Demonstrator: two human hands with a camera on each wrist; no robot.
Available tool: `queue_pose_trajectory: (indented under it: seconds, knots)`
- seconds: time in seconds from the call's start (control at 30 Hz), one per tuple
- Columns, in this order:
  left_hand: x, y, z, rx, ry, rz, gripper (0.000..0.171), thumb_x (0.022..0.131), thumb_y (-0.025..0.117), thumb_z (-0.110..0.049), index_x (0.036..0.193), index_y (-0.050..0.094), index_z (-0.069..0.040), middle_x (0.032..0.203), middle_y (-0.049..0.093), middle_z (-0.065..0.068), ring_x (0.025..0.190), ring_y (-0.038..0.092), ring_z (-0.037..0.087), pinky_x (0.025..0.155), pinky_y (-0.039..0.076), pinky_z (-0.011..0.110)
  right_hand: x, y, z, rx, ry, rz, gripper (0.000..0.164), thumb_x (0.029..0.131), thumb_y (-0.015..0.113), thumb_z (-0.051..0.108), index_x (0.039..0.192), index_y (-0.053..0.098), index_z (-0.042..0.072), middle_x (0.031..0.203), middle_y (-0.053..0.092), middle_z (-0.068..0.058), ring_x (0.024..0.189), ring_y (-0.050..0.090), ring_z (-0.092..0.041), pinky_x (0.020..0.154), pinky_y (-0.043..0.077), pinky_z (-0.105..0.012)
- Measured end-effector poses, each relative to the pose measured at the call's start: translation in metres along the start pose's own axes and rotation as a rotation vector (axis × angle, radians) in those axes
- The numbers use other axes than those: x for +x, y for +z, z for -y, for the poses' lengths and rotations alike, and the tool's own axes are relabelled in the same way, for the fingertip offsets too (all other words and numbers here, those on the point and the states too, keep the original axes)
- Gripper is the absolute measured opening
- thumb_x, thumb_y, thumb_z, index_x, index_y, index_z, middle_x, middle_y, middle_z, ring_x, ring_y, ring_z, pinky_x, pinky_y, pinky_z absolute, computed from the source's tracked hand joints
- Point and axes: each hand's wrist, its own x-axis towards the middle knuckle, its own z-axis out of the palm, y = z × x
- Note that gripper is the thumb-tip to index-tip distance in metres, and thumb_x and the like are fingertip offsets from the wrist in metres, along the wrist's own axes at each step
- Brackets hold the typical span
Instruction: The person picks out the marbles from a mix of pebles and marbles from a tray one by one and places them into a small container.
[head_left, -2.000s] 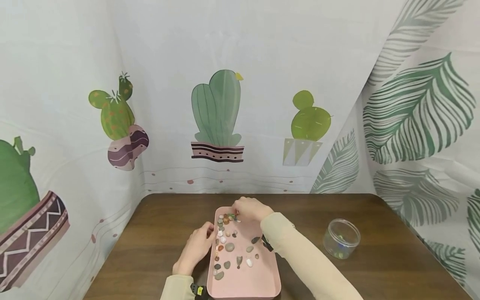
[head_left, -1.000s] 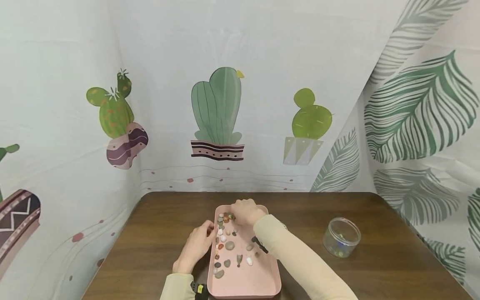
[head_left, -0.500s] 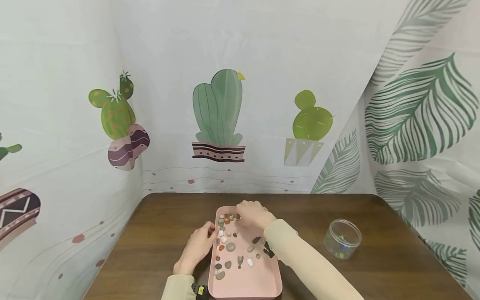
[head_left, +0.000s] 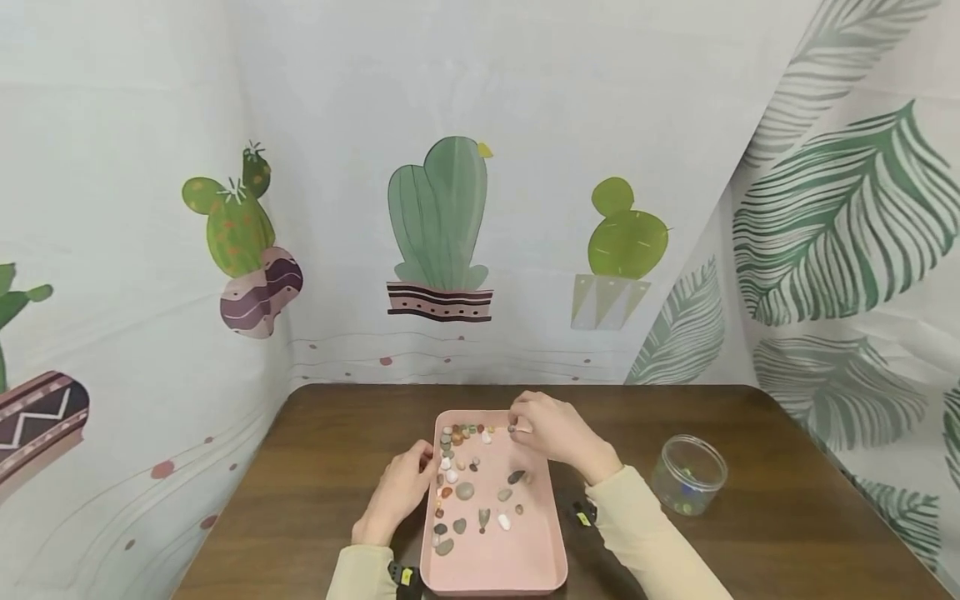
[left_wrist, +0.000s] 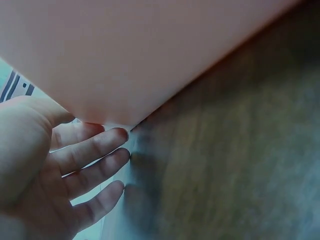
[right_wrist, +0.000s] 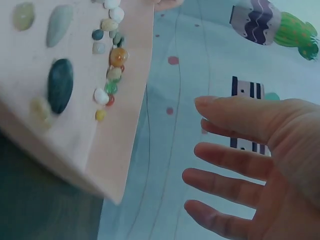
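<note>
A pink rectangular tray (head_left: 495, 575) lies on the table with several pebbles in it. Mixed pebbles line its left side and far edge, while larger ones, such as a grey pebble (head_left: 465, 491) and a dark oval pebble (right_wrist: 60, 86), lie in the middle. My left hand (head_left: 399, 487) rests against the tray's left outer wall, its fingers (left_wrist: 95, 172) extended near a corner. Above the far right corner, my right hand (head_left: 558, 429) pinches a small dark pebble (head_left: 512, 429) between thumb and index finger. In the right wrist view the other fingers (right_wrist: 225, 187) are spread and the pebble is hidden.
A clear round plastic jar (head_left: 688, 475) with a few green and blue pieces inside stands right of the tray on the brown wooden table (head_left: 330, 433). A cloth printed with cacti and leaves (head_left: 540, 183) hangs behind the table.
My right hand has moved right, from over the far row to the far right corner. Red-brown and yellow pebbles now show in the far row. The left hand stays in place.
</note>
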Motion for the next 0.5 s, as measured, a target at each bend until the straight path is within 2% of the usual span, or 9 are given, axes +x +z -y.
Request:
queue_pose_trajectory:
  seconds: [0.23, 0.5]
  knots:
    - [-0.001, -0.002, 0.002, -0.018, -0.009, 0.003, 0.016, 0.090, 0.049, -0.030, 0.094, 0.055, -0.016, 0.074, 0.055, -0.008, 0.064, 0.051, 0.007, 0.060, 0.041, 0.030, -0.027, -0.011, -0.010, -0.002, 0.021, -0.048, 0.013, 0.075, 0.067, 0.034, 0.082, 0.060, 0.025, 0.097, 0.053, 0.010, 0.072, 0.048, -0.007, 0.054, 0.039, -0.025]
    - [0.001, 0.000, 0.002, -0.003, -0.008, 0.000, 0.015, 0.089, 0.049, -0.030, 0.094, 0.055, -0.017, 0.074, 0.056, -0.008, 0.063, 0.051, 0.007, 0.060, 0.040, 0.031, -0.064, -0.031, -0.032, -0.038, 0.046, -0.124, 0.018, 0.072, 0.070, 0.032, 0.084, 0.061, 0.023, 0.098, 0.054, 0.008, 0.081, 0.053, -0.012, 0.058, 0.042, -0.031]
